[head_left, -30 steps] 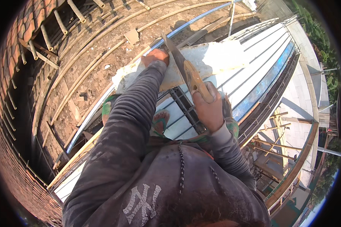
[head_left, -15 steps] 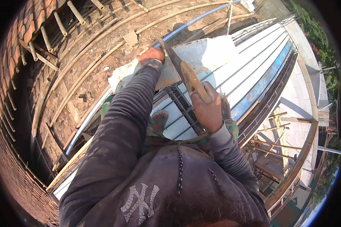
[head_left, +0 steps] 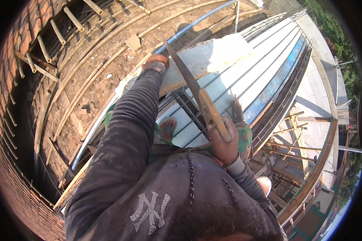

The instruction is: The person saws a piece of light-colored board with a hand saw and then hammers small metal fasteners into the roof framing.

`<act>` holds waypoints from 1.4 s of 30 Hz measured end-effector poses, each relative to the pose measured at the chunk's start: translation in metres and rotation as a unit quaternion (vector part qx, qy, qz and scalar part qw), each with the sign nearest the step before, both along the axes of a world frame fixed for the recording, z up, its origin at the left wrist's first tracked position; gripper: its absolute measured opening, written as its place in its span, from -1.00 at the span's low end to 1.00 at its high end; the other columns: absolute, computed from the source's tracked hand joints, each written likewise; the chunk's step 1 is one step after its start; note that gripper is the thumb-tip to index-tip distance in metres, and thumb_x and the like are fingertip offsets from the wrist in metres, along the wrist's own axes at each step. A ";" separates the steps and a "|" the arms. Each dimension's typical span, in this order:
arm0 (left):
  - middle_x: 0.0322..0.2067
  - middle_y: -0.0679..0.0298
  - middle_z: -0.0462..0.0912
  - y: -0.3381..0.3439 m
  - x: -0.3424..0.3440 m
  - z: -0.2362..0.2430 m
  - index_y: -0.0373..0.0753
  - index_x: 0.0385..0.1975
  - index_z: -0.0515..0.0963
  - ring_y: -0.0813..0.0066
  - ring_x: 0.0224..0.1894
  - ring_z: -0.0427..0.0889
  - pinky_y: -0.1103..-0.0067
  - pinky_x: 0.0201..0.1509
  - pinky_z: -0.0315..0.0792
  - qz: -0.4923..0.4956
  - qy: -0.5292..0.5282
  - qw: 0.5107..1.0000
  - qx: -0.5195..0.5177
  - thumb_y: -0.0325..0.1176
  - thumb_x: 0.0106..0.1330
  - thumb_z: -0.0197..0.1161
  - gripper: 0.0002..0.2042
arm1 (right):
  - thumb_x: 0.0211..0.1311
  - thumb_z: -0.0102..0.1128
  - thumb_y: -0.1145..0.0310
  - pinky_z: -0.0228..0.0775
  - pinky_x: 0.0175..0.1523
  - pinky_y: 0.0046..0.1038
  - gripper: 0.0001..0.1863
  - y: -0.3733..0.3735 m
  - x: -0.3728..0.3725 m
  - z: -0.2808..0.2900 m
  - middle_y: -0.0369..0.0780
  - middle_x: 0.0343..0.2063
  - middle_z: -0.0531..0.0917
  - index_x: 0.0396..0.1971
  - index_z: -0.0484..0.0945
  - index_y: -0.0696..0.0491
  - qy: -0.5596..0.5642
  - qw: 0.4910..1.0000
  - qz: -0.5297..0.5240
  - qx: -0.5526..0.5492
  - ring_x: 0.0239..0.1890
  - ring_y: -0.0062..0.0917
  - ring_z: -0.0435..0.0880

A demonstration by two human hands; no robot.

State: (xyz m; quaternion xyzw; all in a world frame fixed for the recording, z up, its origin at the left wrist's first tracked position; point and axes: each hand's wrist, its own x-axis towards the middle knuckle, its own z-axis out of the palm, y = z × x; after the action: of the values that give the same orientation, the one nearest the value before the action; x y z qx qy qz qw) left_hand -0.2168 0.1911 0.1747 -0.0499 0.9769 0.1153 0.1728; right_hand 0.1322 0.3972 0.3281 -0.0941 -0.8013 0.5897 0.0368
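My right hand (head_left: 224,141) is closed around the wooden handle of a hand saw (head_left: 186,73), low in front of my right thigh. The saw's long, dark blade slants up and left across a weathered grey-white board (head_left: 197,57), its tip near the board's far edge. My left hand (head_left: 156,61) grips that far edge just left of the blade, its fingertips largely hidden. Beneath the board run pale panels (head_left: 265,52) with dark bars across them, and a dark metal bar frame (head_left: 188,105) shows by my sandalled foot (head_left: 167,123).
Bamboo poles (head_left: 90,82) curve over brown ground at the left, beside a tiled roof edge (head_left: 23,38). A blue strip (head_left: 199,21) runs beyond the board. Rebar cages (head_left: 287,90) lie at the right, above a lower level with timber scaffolding (head_left: 295,134).
My right hand has drawn the saw back toward my body, down and slightly right. The left hand keeps its hold on the board. The view has shifted slightly.
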 end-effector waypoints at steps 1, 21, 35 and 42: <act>0.29 0.07 0.57 -0.002 0.004 0.002 -0.11 0.22 0.61 0.05 0.31 0.57 0.28 0.39 0.44 -0.010 -0.008 1.000 0.009 -0.15 0.52 -0.10 -0.56 | 0.33 0.30 0.48 0.40 -0.21 -0.51 -0.87 0.002 0.014 0.010 -0.26 -0.43 0.55 -0.25 0.52 0.15 0.003 1.000 -0.001 0.007 -0.36 -0.64 0.49; 0.33 0.08 0.54 0.022 0.002 -0.002 -0.21 0.26 0.59 0.01 0.39 0.49 0.18 0.47 0.34 -0.035 -0.104 0.993 0.046 -0.23 0.49 -0.06 -0.55 | 0.28 0.26 0.53 0.43 -0.28 -0.50 -0.90 0.019 0.050 0.017 -0.19 -0.42 0.61 -0.25 0.56 0.18 0.057 0.992 0.012 0.114 -0.43 -0.59 0.57; 0.27 0.03 0.59 0.002 0.002 -0.014 -0.24 0.18 0.63 0.04 0.30 0.59 0.26 0.37 0.44 -0.079 -0.074 0.994 -0.021 -0.28 0.52 -0.14 -0.57 | 0.32 0.29 0.49 0.39 -0.37 -0.48 -0.86 -0.023 -0.016 0.000 -0.21 -0.53 0.55 -0.24 0.49 0.13 0.054 0.997 0.019 0.054 -0.51 -0.61 0.51; 0.27 0.14 0.61 0.006 0.006 0.010 -0.13 0.16 0.66 0.14 0.31 0.59 0.24 0.35 0.42 0.078 -0.024 0.995 0.053 -0.18 0.49 -0.12 -0.55 | 0.32 0.28 0.51 0.39 -0.33 -0.49 -0.87 -0.027 -0.018 -0.025 -0.25 -0.51 0.53 -0.21 0.51 0.14 0.071 0.993 0.000 0.094 -0.47 -0.62 0.48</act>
State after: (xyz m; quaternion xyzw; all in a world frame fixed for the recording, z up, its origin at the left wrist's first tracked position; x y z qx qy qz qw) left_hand -0.2104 0.1976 0.1846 -0.1197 0.9582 0.1786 0.1887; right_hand 0.1145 0.3699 0.3032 -0.0482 -0.8486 0.5168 0.1023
